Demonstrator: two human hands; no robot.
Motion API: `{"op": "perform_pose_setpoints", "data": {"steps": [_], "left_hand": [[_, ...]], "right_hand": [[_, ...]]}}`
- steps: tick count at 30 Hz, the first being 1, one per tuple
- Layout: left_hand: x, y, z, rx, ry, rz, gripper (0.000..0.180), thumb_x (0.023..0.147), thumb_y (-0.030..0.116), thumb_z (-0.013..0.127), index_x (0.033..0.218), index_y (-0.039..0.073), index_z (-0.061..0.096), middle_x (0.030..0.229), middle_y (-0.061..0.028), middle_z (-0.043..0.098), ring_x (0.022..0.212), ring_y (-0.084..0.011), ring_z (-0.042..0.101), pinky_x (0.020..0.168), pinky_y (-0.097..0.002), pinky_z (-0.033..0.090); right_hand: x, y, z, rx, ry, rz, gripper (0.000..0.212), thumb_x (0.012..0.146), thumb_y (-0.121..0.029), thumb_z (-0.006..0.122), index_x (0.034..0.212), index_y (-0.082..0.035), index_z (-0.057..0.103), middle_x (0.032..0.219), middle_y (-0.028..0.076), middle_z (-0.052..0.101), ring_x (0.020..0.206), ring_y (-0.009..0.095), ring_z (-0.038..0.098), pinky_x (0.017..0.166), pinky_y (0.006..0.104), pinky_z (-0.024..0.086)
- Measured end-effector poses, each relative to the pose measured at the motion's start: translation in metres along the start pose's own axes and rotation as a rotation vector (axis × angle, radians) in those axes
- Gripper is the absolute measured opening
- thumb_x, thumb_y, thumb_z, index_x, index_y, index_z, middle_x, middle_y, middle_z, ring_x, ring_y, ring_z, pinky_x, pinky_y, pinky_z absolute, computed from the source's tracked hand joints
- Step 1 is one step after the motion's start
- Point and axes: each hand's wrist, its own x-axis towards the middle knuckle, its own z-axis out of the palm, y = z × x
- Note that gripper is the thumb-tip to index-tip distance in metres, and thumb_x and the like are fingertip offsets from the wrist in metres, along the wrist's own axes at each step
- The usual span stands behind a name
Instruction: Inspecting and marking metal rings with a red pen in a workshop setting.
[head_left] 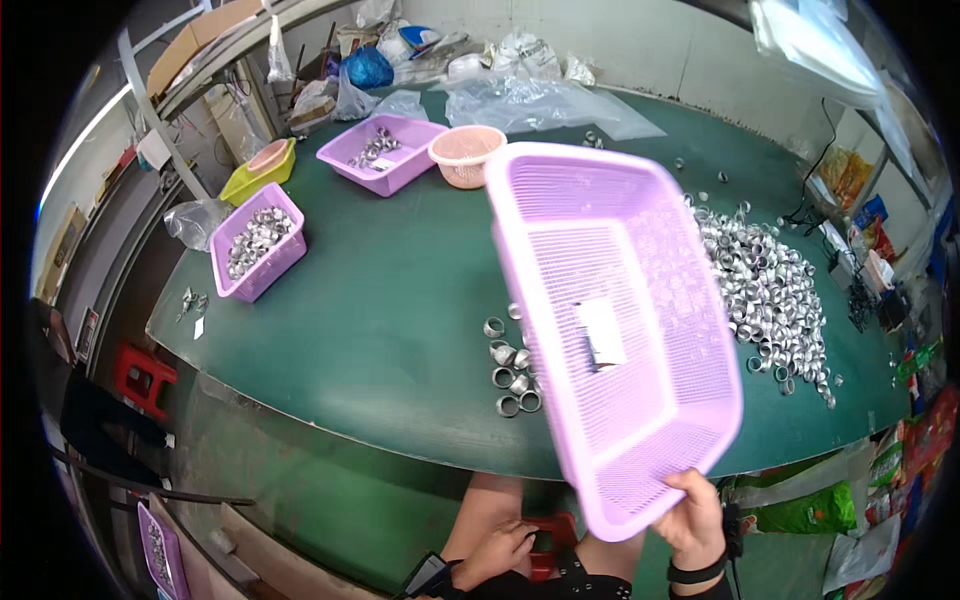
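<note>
My right hand is shut on the near rim of a large lilac plastic basket, thumb over the edge. The basket is raised and tilted over the table, its inside facing me. A white paper slip with a dark strip lies inside on its slatted bottom. My left hand rests on my thigh below the table edge, fingers lying loosely with nothing visible in them. Several metal rings sit just left of the basket, partly covered by it. A big heap of metal rings spreads to its right.
On the green table, a lilac basket of metal parts stands left. Farther back are another lilac basket, a peach round basket and a yellow tray. Clear plastic sheeting lies at the back. A red stool stands left.
</note>
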Motion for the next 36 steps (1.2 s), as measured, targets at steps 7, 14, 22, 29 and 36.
{"op": "perform_pose_setpoints", "data": {"steps": [7,14,22,29,36], "left_hand": [[-0.030,-0.010,-0.037,-0.051,0.139,0.123,0.024,0.075,0.012,0.049,0.095,0.000,0.053,0.094,-0.0168,0.055,0.091,-0.0303,0.051,0.081,-0.0356,0.038],[-0.027,-0.021,-0.043,0.098,0.185,0.098,0.023,0.077,0.015,0.045,0.091,-0.001,0.054,0.089,-0.0159,0.056,0.084,-0.0304,0.053,0.077,-0.0368,0.041],[0.039,0.029,0.014,0.167,-0.327,-0.161,0.027,0.080,0.023,0.040,0.093,0.005,0.055,0.098,-0.0129,0.053,0.094,-0.0234,0.050,0.078,-0.0344,0.040],[0.103,-0.005,0.061,0.458,-0.307,-0.142,0.028,0.080,0.024,0.041,0.093,0.004,0.055,0.100,-0.0131,0.053,0.096,-0.0243,0.049,0.080,-0.0355,0.038],[0.141,-0.022,0.048,0.530,-0.294,-0.159,0.028,0.080,0.025,0.041,0.094,0.004,0.054,0.102,-0.0133,0.052,0.098,-0.0252,0.047,0.083,-0.0366,0.036]], "right_hand": [[0.083,0.143,0.140,0.115,-0.419,0.386,0.037,0.078,-0.004,0.039,0.113,0.003,0.031,0.109,0.018,0.044,0.093,0.027,0.052,0.076,0.0343,0.049],[0.135,0.177,0.166,-0.125,-0.219,0.312,0.032,0.083,-0.012,0.042,0.108,0.006,0.032,0.101,0.023,0.045,0.098,0.035,0.047,0.077,0.0405,0.047],[0.008,0.058,-0.038,-0.574,-0.480,0.420,0.042,0.088,-0.026,0.036,0.111,0.009,0.039,0.100,0.021,0.052,0.088,0.025,0.055,0.069,0.0314,0.048],[0.012,0.015,-0.144,-0.398,0.684,-0.111,0.074,0.080,-0.057,0.028,0.103,0.013,0.037,0.080,0.024,0.055,0.058,0.027,0.057,0.043,0.0306,0.048],[0.023,0.043,-0.130,-0.077,0.923,-0.473,0.042,0.077,-0.033,0.043,0.103,0.000,0.048,0.097,0.012,0.054,0.086,0.021,0.052,0.074,0.0305,0.042]]}}
